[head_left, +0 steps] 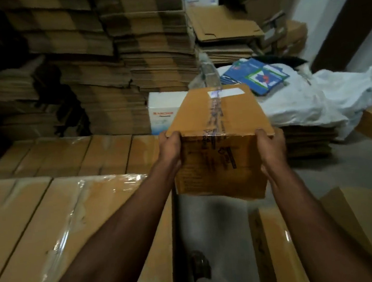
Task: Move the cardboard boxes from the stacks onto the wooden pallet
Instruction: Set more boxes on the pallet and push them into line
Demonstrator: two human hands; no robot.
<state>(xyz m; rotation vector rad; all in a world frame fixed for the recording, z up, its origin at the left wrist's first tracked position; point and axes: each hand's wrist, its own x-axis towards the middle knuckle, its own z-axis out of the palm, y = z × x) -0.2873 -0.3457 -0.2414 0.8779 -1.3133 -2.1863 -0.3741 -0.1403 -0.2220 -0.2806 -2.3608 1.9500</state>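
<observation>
Both hands, left [170, 150] and right [271, 149], grip a taped box [219, 124] by its near corners, held aloft; wrapped cartons [58, 208] lie at eight o'clock.

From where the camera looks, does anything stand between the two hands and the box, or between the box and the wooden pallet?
Nothing separates them: the left hand and right hand already grip the taped cardboard box by its sides. No wooden pallet shows in the head view, so that path cannot be judged.
</observation>
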